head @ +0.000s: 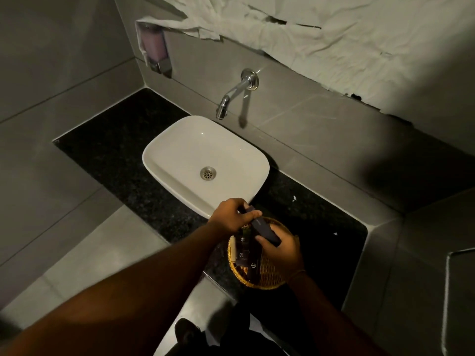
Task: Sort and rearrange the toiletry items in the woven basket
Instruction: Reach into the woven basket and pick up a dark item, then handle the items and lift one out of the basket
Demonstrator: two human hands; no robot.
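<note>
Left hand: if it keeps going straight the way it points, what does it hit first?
The left hand points up and right, its fingers on the top end of the dark box. Past that, probably the white sink rim's near corner or the black counter; depth unclear.

We see a white basin point(205, 160) sitting on a black speckled worktop point(113, 140), with grey tiled walls point(64, 60) rising behind and to the left of it in dim light. Just above the basin a chrome spout point(231, 98) juts from the wall, and further up to the basin's left hangs a soap dispenser point(154, 50), while crumpled white paper point(334, 34) covers the wall above and to the right. Below the basin's worktop lies a pale grey tiled floor point(102, 253).
</note>
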